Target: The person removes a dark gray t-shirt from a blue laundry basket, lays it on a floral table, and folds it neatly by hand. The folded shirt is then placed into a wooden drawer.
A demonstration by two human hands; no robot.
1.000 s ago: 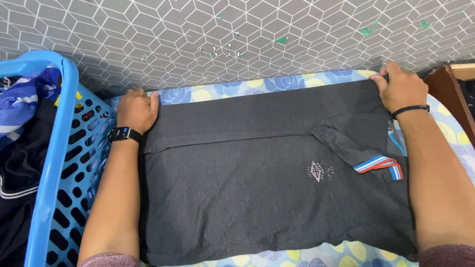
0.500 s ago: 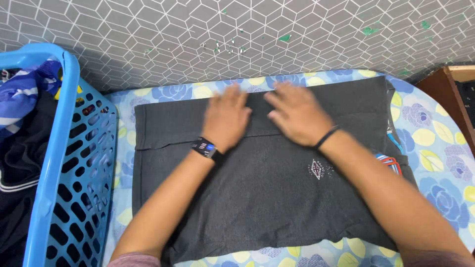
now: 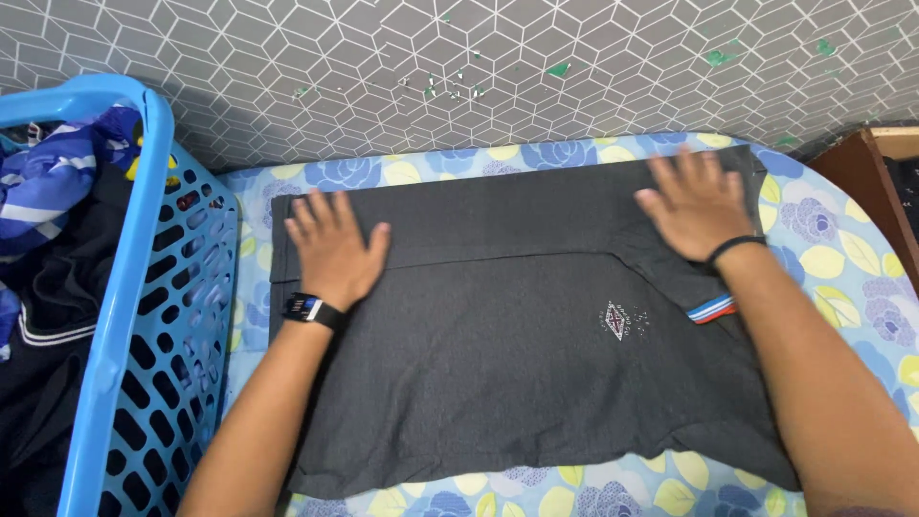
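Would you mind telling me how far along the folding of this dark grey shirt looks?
Done: the dark grey shirt lies flat on the floral sheet with a fold line across its upper part. In hand: the left hand and right hand press flat on that upper part. Left: clothes wait in the blue basket.

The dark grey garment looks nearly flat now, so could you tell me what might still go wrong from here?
The dark grey garment has a wavy near hem; it may keep creases, since the left hand and right hand press only the far part. Its left edge lies close to the blue laundry basket and might catch there. The striped trim by the right wrist could fold under.
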